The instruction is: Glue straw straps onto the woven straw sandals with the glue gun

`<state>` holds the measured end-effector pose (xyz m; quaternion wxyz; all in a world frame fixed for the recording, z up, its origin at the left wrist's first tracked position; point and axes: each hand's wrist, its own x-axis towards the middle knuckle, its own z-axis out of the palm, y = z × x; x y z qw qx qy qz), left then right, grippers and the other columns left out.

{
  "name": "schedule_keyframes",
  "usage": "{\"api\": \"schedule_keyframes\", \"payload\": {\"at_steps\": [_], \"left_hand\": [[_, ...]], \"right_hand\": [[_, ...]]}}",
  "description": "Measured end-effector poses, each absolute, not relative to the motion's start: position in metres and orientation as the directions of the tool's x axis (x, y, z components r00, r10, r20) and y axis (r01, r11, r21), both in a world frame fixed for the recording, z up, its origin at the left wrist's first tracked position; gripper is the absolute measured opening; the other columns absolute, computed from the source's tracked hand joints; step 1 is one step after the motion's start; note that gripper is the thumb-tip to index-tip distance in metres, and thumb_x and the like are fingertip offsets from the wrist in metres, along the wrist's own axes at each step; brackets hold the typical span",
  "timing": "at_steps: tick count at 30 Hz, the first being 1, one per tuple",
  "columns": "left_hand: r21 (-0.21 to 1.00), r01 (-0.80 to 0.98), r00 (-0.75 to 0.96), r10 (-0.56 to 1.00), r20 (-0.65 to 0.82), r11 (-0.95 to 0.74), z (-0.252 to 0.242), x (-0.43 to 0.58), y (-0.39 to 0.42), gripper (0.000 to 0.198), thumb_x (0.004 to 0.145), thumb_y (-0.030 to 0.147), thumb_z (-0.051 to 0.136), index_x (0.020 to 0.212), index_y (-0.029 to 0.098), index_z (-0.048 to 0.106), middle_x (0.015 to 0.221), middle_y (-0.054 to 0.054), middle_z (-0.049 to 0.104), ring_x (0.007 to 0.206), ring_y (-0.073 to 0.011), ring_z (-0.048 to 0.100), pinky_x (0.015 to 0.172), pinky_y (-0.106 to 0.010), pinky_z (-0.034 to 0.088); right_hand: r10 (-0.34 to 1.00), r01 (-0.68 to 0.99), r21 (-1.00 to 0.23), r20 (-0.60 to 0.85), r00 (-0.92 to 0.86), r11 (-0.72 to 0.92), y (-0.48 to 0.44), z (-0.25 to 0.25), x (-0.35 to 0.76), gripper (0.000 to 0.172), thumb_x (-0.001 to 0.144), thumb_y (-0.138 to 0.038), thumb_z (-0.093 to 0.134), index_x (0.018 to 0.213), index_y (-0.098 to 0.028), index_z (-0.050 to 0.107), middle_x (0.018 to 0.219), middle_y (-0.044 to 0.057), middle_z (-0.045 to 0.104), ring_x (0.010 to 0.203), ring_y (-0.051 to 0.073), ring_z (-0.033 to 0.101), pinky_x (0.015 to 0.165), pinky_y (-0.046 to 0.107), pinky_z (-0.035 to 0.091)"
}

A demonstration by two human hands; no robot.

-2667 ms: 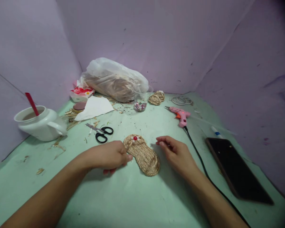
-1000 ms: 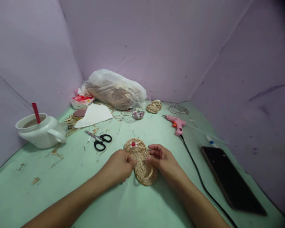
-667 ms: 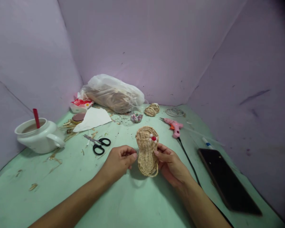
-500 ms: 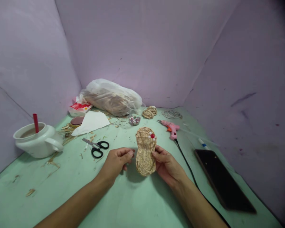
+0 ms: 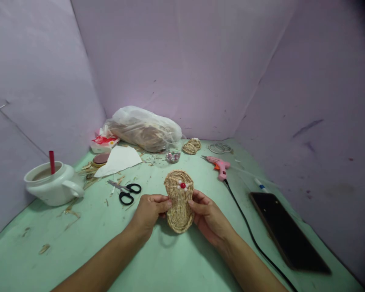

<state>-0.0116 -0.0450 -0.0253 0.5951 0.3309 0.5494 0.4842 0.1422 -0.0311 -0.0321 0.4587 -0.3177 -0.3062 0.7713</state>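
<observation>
A small woven straw slipper (image 5: pixel 179 202) with a red and white bead on its strap is held upright above the green table (image 5: pixel 79 251). My left hand (image 5: pixel 148 212) pinches its left edge. On the other side, my right hand (image 5: pixel 207 215) grips the right edge with thumb and fingers. Both hands are closed on it, at the middle of the view.
Black scissors (image 5: pixel 126 192) lie left of the hands, and a white pot (image 5: pixel 53 189) with a red stick stands at far left. A pink glue gun (image 5: pixel 219 166) with its black cord, a dark phone (image 5: pixel 287 231), a plastic bag (image 5: pixel 144 129), beads (image 5: pixel 172 156) and another straw piece (image 5: pixel 192 146) lie farther back.
The slipper lay flat on the table; both hands have lifted it and stood it upright. It has shifted slightly left and lower since half a second ago.
</observation>
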Motion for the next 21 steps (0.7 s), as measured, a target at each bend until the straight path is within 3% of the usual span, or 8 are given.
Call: {"api": "schedule_keyframes", "payload": {"at_steps": [5,8,11,15,21], "left_hand": [[0.915,-0.237,0.013,0.942,-0.334,0.328,-0.0242,-0.0128,-0.0449,0.028,0.049,0.032,0.077,0.059,0.009,0.065,0.050,0.000,0.057,0.048,-0.0072,0.046,0.049,-0.021,0.034],[0.897,-0.259,0.074,0.933,-0.351,0.358,-0.0245,-0.0155,-0.0431,0.032,0.058,0.037,0.071,0.072,0.008,0.066,0.061,-0.003,0.061,0.052,-0.0097,0.051,0.048,-0.021,0.038],[0.871,-0.295,0.045,0.917,-0.397,0.392,-0.0264,-0.0181,-0.0401,0.025,0.067,0.031,0.064,0.080,0.009,0.064,0.067,-0.004,0.062,0.050,-0.0078,0.051,0.044,-0.018,0.038],[0.861,-0.298,0.014,0.904,-0.427,0.411,-0.0288,-0.0183,-0.0385,0.015,0.072,0.021,0.057,0.077,0.008,0.062,0.063,-0.003,0.060,0.048,-0.0068,0.052,0.042,-0.016,0.039],[0.859,-0.295,-0.034,0.894,-0.447,0.418,-0.0312,-0.0177,-0.0387,0.014,0.077,0.017,0.050,0.079,0.008,0.061,0.065,-0.005,0.060,0.047,-0.0077,0.052,0.039,-0.017,0.040]], "right_hand": [[0.837,-0.452,-0.747,-0.253,-0.485,-0.488,-0.0344,-0.0316,0.1411,0.026,0.063,-0.019,0.072,0.088,-0.012,0.066,0.081,0.008,0.070,0.081,0.022,0.064,0.078,0.036,0.046],[0.837,-0.450,-0.741,-0.275,-0.473,-0.498,-0.0327,-0.0337,0.1411,0.027,0.062,-0.016,0.071,0.088,-0.012,0.066,0.080,0.007,0.071,0.081,0.022,0.065,0.078,0.034,0.046],[0.840,-0.457,-0.734,-0.289,-0.459,-0.503,-0.0298,-0.0365,0.1419,0.026,0.063,-0.015,0.069,0.089,-0.012,0.065,0.081,0.007,0.071,0.082,0.021,0.065,0.076,0.032,0.047],[0.828,-0.454,-0.720,-0.307,-0.469,-0.524,-0.0292,-0.0379,0.1416,0.021,0.068,-0.016,0.065,0.088,-0.010,0.065,0.079,0.009,0.070,0.079,0.021,0.065,0.074,0.032,0.047],[0.852,-0.502,-0.705,-0.299,-0.429,-0.501,-0.0269,-0.0382,0.1401,0.018,0.072,-0.022,0.062,0.086,-0.012,0.064,0.080,0.008,0.070,0.080,0.021,0.064,0.076,0.033,0.046]]}}
